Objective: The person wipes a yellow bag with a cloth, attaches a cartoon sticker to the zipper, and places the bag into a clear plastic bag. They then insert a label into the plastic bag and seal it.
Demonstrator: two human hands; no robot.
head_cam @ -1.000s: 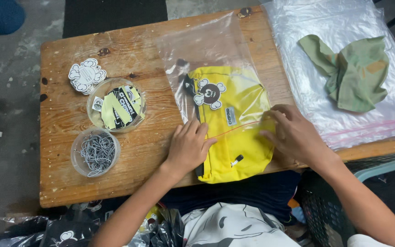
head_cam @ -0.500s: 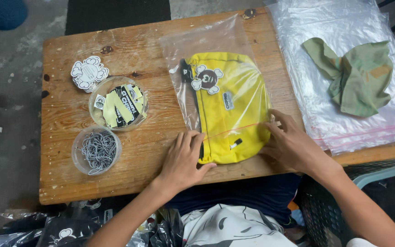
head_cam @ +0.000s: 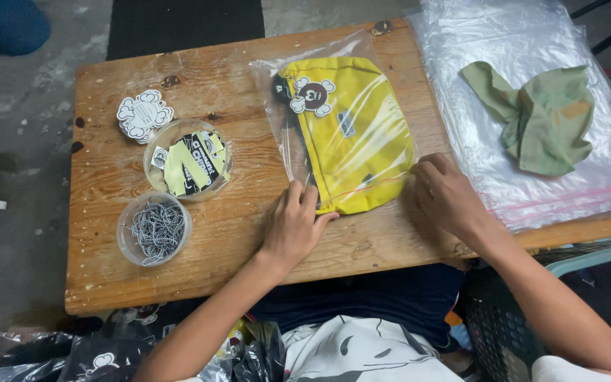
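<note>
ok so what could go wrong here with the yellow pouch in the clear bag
The left hand and right hand press the near end of the clear bag around the yellow pouch. Air may be trapped, so the bag could puff or wrinkle. The bag lies close to the pile of clear bags, so its edge might catch on them. The left forearm is near the tub of chains and might knock it.

head cam | looks steeply down | close over wooden table [head_cam: 107, 276] | floor edges seemingly at left
</note>
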